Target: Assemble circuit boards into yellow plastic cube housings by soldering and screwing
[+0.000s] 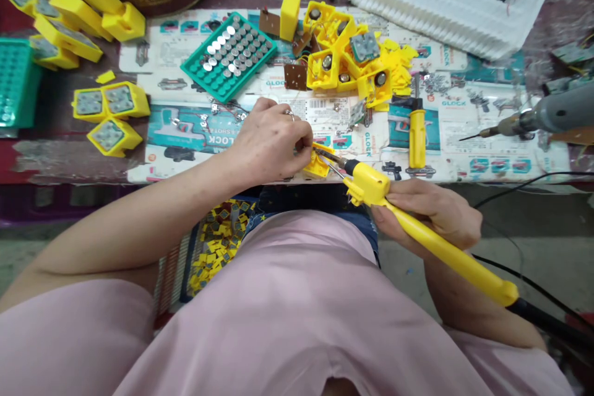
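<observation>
My left hand (281, 136) wears a ring and is closed at the table's front edge, its curled fingers on a small open yellow plastic casing (317, 166). Part of that casing is hidden behind the fingers. My right hand (429, 213) is wrapped around the handle of a yellow soldering iron (369, 182), and the iron's metal tip reaches into the casing. Beyond the left hand stands a green tray (197, 68) of button cells. Several yellow casings (323, 69) with round metal parts inside sit behind the work, beside a heap of small yellow pieces (401, 68).
A yellow-handled screwdriver (417, 139) lies to the right. An electric screwdriver (533, 117) points in from the right edge. Wires fill a white ribbed holder (440, 9) at the back. Finished-looking yellow cubes (111, 105) stand left; a crate of yellow cubes (218, 241) is below the table.
</observation>
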A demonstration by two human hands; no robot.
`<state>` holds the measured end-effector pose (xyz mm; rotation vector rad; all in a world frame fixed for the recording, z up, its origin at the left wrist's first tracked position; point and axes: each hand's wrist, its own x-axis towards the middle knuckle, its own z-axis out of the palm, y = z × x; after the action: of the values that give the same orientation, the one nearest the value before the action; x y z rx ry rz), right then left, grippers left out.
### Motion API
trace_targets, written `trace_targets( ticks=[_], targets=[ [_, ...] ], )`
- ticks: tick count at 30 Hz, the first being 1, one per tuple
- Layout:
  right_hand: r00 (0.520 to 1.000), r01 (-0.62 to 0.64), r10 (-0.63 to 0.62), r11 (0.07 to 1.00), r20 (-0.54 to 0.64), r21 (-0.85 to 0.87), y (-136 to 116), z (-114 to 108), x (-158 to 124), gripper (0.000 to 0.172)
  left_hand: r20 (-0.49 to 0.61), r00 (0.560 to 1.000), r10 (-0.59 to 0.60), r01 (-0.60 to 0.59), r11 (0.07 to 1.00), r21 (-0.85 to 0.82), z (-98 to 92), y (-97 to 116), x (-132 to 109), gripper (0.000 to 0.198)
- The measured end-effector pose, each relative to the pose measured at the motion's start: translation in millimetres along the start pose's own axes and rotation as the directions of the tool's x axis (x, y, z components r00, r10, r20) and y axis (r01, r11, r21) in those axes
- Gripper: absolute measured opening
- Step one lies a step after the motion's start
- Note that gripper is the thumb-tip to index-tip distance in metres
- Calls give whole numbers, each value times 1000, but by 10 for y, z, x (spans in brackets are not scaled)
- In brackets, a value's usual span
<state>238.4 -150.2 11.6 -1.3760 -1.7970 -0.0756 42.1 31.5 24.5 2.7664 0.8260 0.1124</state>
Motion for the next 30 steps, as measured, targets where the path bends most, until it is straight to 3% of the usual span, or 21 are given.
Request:
trace_targets(
  ticks=[3,6,9,15,18,22,27,30],
  targets=[
    [1000,13,-12,999,26,-34,-7,-24,55,28,21,1000,14,-14,1000,-3,-8,1,16,21],
    [999,-3,5,999,-48,33,18,-43,50,22,31,999,20,-20,1000,-14,-4,-8,28,21],
    [981,-86,100,992,-165,88,25,-51,-2,24,16,999,38,-38,999,-32,6,-23,31,19],
    [958,-228,239,970,-155,85,-78,-49,-20,26,7,999,47,-47,999,0,-3,-25,27,19],
    [964,-202,210,977,-161,67,-71,-28,3,24,4,999,52,-52,999,12,-9,-22,22,19],
    [988,-59,68,996,-136,64,3,29,30,20,6,999,41,-41,999,18,-10,-19,15,20],
    [996,10,-6,999,-90,42,34,48,79,21,40,999,16,-17,999,27,-16,2,20,19],
    [995,-7,10,999,-97,38,16,13,70,18,36,999,16,-17,1000,24,-13,8,20,19]
  ],
)
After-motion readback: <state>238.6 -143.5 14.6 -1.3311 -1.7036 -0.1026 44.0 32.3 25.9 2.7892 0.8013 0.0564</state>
